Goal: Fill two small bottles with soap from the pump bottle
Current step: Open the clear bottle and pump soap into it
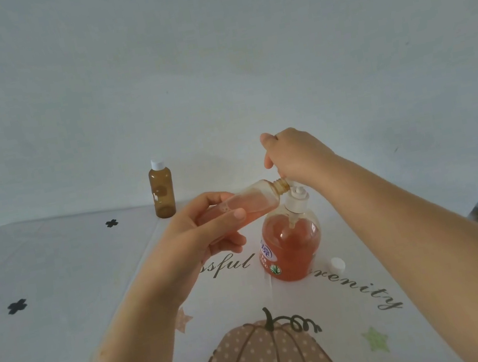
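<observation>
Mid-fill: left hand grips 1 tilted small bottle, mouth at the pump bottle spout. Right hand sits on the pump; can't tell its fingers. Next probably needs steady presses.

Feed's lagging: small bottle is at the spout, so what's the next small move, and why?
Probably press the head of the pump bottle down with the right hand: the left hand holds the small bottle tilted, mouth at the spout, only partly filled.
</observation>
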A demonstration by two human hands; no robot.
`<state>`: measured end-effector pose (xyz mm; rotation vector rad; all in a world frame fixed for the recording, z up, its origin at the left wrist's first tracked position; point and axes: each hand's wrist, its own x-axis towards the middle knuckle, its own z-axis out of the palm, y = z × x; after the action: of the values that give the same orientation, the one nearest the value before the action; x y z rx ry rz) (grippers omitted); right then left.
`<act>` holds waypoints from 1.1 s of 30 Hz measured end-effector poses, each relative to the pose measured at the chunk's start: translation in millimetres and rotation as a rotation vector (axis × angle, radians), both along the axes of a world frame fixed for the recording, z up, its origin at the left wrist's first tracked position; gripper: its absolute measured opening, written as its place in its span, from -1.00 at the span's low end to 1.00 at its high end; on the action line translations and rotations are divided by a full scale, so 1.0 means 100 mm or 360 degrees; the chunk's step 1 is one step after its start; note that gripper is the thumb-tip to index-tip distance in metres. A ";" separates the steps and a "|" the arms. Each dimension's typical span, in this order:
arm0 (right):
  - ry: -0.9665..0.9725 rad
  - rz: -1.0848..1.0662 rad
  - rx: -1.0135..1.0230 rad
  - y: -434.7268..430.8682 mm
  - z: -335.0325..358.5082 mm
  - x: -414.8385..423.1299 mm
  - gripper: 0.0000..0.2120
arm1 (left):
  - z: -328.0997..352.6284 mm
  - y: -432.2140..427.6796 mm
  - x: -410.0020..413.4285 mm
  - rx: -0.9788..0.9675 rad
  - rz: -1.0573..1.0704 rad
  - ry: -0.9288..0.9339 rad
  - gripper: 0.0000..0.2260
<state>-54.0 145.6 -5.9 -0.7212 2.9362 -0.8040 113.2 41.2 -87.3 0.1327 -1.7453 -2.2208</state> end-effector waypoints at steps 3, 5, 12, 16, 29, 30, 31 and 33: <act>-0.0056 0.0020 -0.0002 0.00 0.00 -0.01 -0.53 | 0.00 0.01 0.00 0.0006 0.0006 -0.0006 -0.66; -0.0110 0.0042 0.0004 0.01 0.00 -0.01 -0.59 | 0.00 0.02 0.00 -0.0001 0.0000 -0.0018 -0.66; -0.0196 0.0041 0.0038 -0.02 -0.13 -0.06 -0.61 | -0.02 -0.01 -0.02 -0.0052 0.0044 -0.0077 -0.71; -0.0202 0.0042 0.0073 -0.02 -0.12 -0.03 -0.62 | -0.03 -0.02 -0.01 -0.0055 0.0040 -0.0075 -0.73; -0.0178 -0.0026 0.0068 -0.01 0.03 0.04 -0.58 | 0.02 0.05 0.01 0.0023 0.0016 -0.0035 -0.65; -0.0161 -0.0025 0.0061 -0.01 0.03 0.04 -0.57 | 0.02 0.05 0.01 0.0023 0.0017 -0.0030 -0.66; -0.0154 -0.0020 0.0051 -0.01 0.03 0.05 -0.57 | 0.02 0.05 0.01 0.0025 0.0018 -0.0028 -0.69; -0.0160 -0.0004 0.0041 0.00 0.03 0.06 -0.59 | 0.02 0.04 0.01 0.0039 0.0019 -0.0029 -0.72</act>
<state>-47.5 145.4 -2.8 -0.6551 2.8533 -0.7770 113.8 45.4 -85.5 0.1690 -1.7229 -2.2395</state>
